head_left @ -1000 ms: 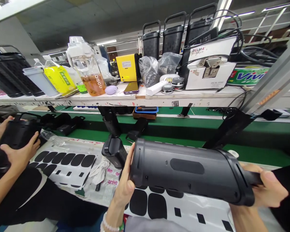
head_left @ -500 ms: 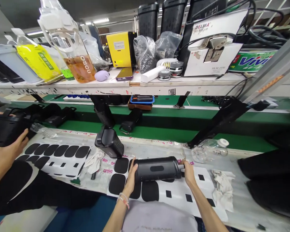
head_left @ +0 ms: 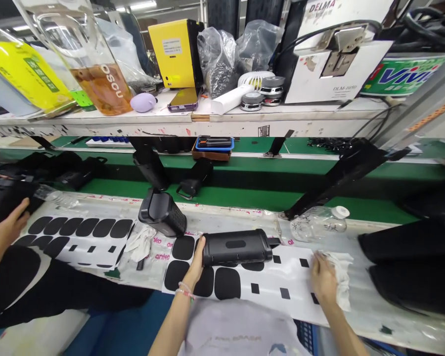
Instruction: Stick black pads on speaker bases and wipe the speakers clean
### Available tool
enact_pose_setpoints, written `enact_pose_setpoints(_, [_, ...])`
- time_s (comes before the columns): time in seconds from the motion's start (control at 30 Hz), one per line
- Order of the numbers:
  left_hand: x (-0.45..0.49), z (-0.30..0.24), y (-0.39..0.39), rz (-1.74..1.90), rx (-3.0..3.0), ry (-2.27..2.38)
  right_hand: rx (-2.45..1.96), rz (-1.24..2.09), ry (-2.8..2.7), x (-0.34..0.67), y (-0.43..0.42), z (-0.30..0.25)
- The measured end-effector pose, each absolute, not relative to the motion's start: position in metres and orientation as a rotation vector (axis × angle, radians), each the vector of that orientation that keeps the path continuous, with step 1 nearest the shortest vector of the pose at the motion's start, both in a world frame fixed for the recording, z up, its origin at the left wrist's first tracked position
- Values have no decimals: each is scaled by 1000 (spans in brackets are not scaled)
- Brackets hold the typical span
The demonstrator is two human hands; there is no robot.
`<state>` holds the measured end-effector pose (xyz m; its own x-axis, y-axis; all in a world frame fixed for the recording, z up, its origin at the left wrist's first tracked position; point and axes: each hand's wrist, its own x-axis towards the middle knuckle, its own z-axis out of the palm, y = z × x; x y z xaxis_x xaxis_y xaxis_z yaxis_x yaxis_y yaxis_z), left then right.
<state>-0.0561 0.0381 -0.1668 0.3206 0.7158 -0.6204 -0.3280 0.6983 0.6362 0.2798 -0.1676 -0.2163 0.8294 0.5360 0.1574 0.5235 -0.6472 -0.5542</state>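
A black portable speaker [head_left: 237, 247] lies on its side over a white sheet of black stickers [head_left: 228, 283]. My left hand [head_left: 196, 259] is closed around the speaker's left end, with its fingers partly hidden behind it. Off to the right, my right hand [head_left: 324, 277] rests on the left edge of a crumpled white cloth [head_left: 343, 279]. Its fingers are curled against the cloth, and part of the grip is hidden. Rounded squares fill the sheet's left side, and small squares dot its right side.
Another speaker [head_left: 163, 212] stands behind the sheet, beside a second white rag [head_left: 141, 243]. A clear plastic bottle [head_left: 319, 222] lies at the back right, near black housings [head_left: 404, 277]. A co-worker's hand [head_left: 7, 232] holds a black unit at left. A cluttered shelf [head_left: 222, 126] crosses above.
My right hand has let go of the speaker's right end and moved right to the white cloth. My left hand keeps hold of the speaker. The camera view has shifted slightly.
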Motion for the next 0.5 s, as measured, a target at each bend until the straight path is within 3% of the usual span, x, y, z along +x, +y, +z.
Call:
enact_pose_setpoints(0.3, [-55, -164, 43, 669, 411, 1046, -2427, -183, -469, 295, -182, -172])
enact_pose_setpoints(0.5, [-53, -166, 45, 692, 425, 1036, -2035, -57, -1215, 181, -75, -141])
